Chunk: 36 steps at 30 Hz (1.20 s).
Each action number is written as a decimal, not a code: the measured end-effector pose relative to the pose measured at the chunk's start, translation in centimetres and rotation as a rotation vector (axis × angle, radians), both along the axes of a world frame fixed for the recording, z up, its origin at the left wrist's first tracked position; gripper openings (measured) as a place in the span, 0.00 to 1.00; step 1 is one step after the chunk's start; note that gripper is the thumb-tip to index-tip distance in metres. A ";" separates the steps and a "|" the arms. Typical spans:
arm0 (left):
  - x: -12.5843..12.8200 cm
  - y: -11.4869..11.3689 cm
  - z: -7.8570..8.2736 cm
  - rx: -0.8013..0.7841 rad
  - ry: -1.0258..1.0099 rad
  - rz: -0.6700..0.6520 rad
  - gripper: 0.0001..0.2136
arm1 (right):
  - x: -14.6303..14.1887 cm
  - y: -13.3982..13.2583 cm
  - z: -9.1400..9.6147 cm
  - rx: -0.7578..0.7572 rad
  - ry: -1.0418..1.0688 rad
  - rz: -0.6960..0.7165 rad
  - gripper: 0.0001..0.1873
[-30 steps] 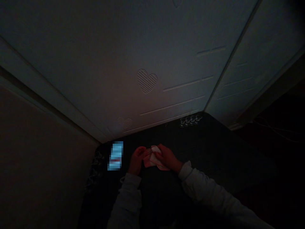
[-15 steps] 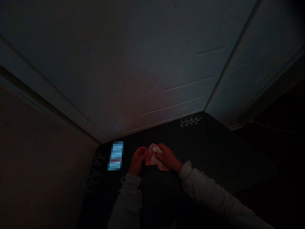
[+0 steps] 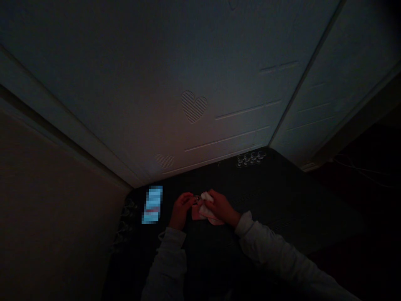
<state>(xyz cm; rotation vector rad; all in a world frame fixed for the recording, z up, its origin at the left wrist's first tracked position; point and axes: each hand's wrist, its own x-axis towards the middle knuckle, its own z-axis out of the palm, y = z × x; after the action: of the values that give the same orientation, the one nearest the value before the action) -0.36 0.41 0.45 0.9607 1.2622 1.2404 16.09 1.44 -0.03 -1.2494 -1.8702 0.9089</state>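
Cloth (image 3: pixel 204 197) is bunched tighter than a second ago. The right hand (image 3: pixel 221 207) clenches it against the small glass piece (image 3: pixel 196 199) pinched in the left hand (image 3: pixel 180 209), over the worktop (image 3: pixel 282 200), near left. The wiping looks to be carrying on.

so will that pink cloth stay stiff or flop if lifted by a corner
Probably floppy: the pink cloth is bunched and creased in the right hand, a loose edge hanging below it. It looks thin, so likely light. The dim picture hides its texture, so slipperiness is unclear.
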 end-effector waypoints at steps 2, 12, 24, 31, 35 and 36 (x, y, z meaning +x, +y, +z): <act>0.0 0.0 0.1 0.001 0.018 -0.007 0.13 | 0.0 0.1 -0.1 0.005 -0.022 -0.012 0.02; 0.0 -0.1 0.0 -0.001 0.015 -0.029 0.12 | 0.2 0.5 0.0 0.073 -0.038 0.034 0.04; 0.0 0.0 -0.3 -0.004 -0.017 -0.034 0.13 | 0.3 0.4 0.2 0.030 0.079 0.047 0.01; 0.1 -0.1 0.1 -0.002 0.011 -0.014 0.13 | 0.3 0.5 0.0 -0.070 0.053 0.036 0.02; 0.1 -0.2 0.3 0.005 0.009 -0.033 0.13 | 0.2 0.5 0.0 -0.065 0.039 0.036 0.01; 0.1 -0.2 0.3 0.007 0.002 -0.038 0.13 | 0.2 0.5 0.0 -0.069 0.038 0.039 0.01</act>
<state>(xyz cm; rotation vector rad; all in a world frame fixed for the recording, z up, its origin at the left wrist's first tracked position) -0.24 0.23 0.70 0.9865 1.2368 1.2151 16.31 1.91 -0.01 -1.2323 -1.8530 1.0184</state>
